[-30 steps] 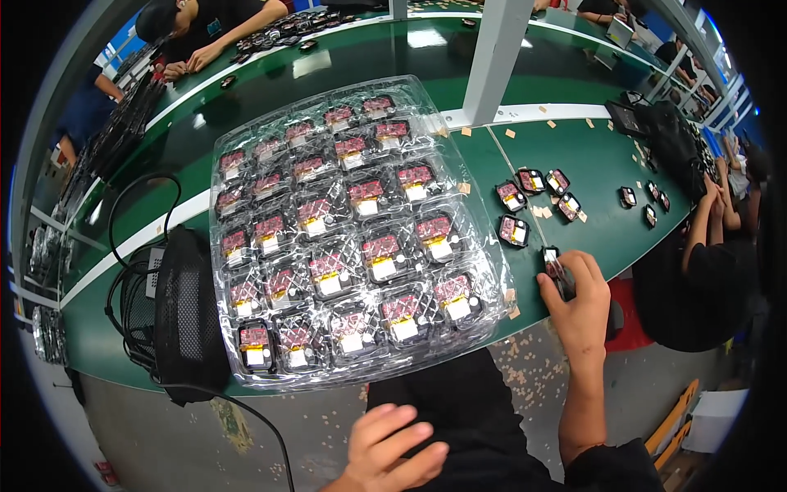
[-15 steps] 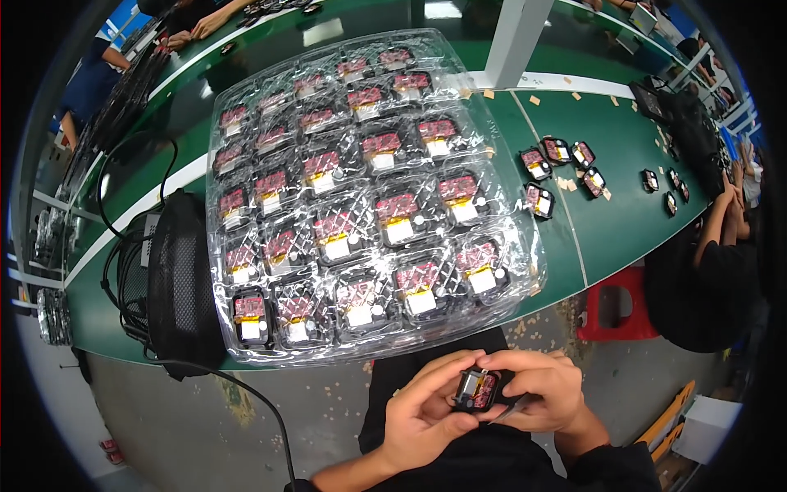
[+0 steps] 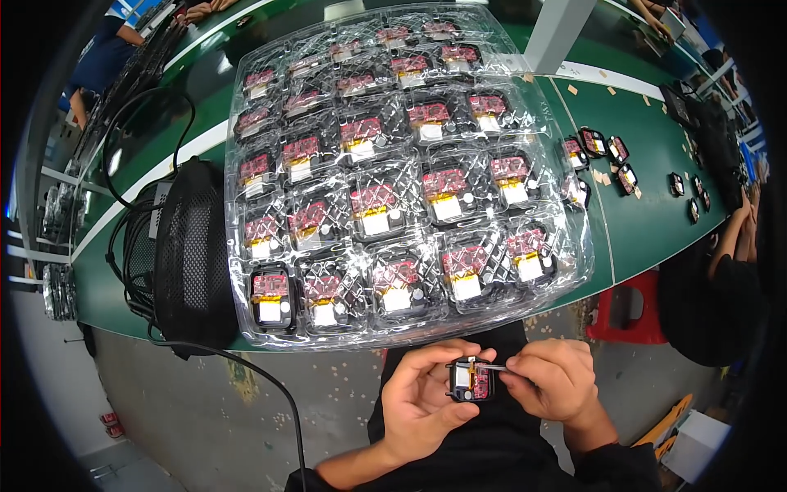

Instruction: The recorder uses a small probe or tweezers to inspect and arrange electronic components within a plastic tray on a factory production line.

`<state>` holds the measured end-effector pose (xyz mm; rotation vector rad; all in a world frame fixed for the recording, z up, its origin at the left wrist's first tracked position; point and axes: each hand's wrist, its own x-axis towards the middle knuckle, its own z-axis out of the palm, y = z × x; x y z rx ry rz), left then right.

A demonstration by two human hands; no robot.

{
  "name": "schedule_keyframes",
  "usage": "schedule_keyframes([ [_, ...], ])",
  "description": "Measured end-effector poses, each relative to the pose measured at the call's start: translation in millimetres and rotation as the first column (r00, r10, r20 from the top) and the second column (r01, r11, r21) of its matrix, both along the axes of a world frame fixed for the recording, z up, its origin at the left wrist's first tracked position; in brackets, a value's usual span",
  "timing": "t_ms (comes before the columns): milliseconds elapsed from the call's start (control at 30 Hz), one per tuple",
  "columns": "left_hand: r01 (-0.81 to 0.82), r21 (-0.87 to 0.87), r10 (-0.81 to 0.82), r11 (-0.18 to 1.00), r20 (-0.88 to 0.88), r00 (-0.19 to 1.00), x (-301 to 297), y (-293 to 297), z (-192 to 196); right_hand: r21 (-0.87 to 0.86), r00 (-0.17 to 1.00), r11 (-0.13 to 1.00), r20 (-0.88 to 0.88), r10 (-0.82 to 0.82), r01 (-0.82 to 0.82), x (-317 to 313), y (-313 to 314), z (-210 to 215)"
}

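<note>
Above my lap, my left hand (image 3: 420, 400) grips a small black device casing (image 3: 456, 394) by its sides, fingers behind and thumb along the lower edge. Its open face is toward me, showing a red circuit board (image 3: 484, 379), a silver-white battery and yellow tape. My right hand (image 3: 551, 379) pinches slim metal tweezers (image 3: 497, 367), mostly hidden by the fingers. The tip reaches over the upper part of the casing, by the board and tape; whether it touches cannot be made out.
A clear plastic tray (image 3: 578, 271) with rows of similar casings covers the green table (image 3: 627, 238) before me. Loose casings (image 3: 627, 179) lie to the right. A black mesh bag (image 3: 193, 254) with cables stands left. A red stool (image 3: 627, 312) and co-workers are at the right.
My right hand has let go of the casing's side and now points the tweezers at it. The casing has turned more upright in my left hand. The view has shifted slightly.
</note>
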<state>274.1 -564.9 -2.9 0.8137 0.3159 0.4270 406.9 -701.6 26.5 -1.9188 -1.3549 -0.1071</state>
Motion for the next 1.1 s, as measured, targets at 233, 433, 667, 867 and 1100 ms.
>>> schedule_keyframes([
  [233,0.074,-0.035,-0.067,0.997,0.161,0.985,-2.1,4.5,-8.7,-0.015,0.996,1.000,0.082,0.024,-0.023,2.8,4.7,1.1],
  [433,-0.022,0.061,0.021,0.998,0.013,1.000,-0.7,2.6,-1.7,0.005,0.872,0.997,-0.486,-0.066,0.079,-4.1,0.8,2.0],
  [667,-0.029,0.327,-0.028,0.944,0.169,0.985,-3.1,4.1,-7.2,0.088,-0.095,0.996,-0.991,0.090,0.023,-19.1,5.1,1.6],
  [867,-0.008,0.353,-0.057,0.935,0.175,0.983,-3.9,10.4,-7.6,0.157,-0.402,0.987,-0.903,0.152,0.019,-16.5,3.0,-5.4],
  [1100,-0.005,0.389,-0.053,0.921,0.137,0.989,-3.7,12.9,-5.2,0.195,-0.447,0.979,-0.872,0.201,0.059,-19.7,5.9,-7.7],
])
